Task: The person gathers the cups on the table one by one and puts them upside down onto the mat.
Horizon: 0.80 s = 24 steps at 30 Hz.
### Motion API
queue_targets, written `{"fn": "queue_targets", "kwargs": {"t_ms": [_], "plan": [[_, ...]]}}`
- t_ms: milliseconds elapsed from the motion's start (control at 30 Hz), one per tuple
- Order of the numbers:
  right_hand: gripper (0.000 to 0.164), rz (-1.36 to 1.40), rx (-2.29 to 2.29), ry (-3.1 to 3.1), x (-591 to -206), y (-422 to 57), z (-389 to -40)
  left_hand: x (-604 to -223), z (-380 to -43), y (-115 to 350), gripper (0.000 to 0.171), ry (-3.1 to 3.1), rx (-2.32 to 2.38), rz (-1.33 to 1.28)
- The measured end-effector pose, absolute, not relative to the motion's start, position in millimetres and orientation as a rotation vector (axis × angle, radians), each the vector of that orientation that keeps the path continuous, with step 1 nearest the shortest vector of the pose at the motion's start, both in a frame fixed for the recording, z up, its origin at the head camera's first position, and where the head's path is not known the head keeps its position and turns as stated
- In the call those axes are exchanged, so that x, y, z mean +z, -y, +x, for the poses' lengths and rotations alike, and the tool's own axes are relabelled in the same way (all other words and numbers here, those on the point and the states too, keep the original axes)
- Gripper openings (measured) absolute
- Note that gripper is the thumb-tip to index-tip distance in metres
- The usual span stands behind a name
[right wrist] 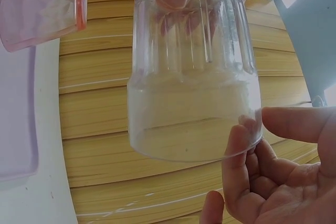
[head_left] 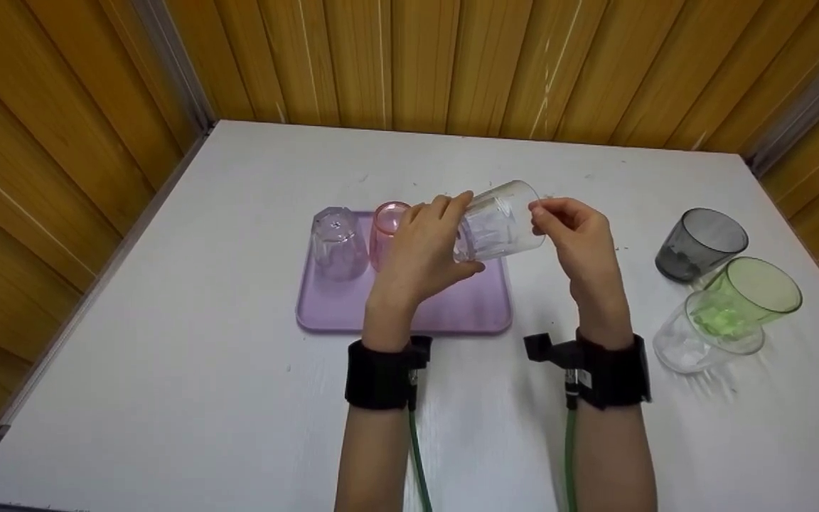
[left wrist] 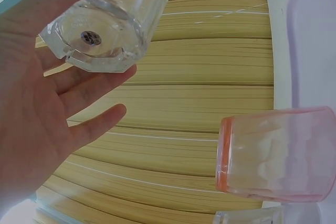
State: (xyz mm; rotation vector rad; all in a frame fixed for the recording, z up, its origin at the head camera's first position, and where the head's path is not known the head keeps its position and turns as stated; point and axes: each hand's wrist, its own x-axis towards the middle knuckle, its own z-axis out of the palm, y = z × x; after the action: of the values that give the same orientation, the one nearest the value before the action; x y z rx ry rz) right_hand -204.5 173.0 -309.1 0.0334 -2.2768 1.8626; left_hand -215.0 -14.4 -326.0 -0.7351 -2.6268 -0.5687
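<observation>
A clear drinking glass (head_left: 498, 222) is held tilted in the air above the right part of a purple tray (head_left: 452, 313). Its faceted base, with a small dark mark, shows in the left wrist view. My left hand (head_left: 420, 249) grips the glass near the base, thumb on one side and fingers on the other. At the rim, my right hand (head_left: 584, 231) pinches the wall between thumb and fingers. Upside down on the tray are a pink glass (right wrist: 44, 11), partly hidden behind my left hand in the head view, and a clear glass (head_left: 339, 245) at the left.
On the table's right stand a grey glass (head_left: 699, 243), a green glass (head_left: 751, 295) and another clear glass (head_left: 701, 338), mouths upward; the last two overlap in view. Wood-look panels (head_left: 416, 64) border the white table (head_left: 189, 341). Green cables (head_left: 418, 455) trail from the wrist straps.
</observation>
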Motion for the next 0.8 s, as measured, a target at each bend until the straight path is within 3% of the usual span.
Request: {"fn": "queue_targets", "kwargs": {"t_ms": [800], "plan": [[0.027, 0.043, 1.851, 2.285, -310.1, -172.0, -206.5, -321.6, -212.1, 17.0, 0.083, 2.608, -0.57, -0.731]]}}
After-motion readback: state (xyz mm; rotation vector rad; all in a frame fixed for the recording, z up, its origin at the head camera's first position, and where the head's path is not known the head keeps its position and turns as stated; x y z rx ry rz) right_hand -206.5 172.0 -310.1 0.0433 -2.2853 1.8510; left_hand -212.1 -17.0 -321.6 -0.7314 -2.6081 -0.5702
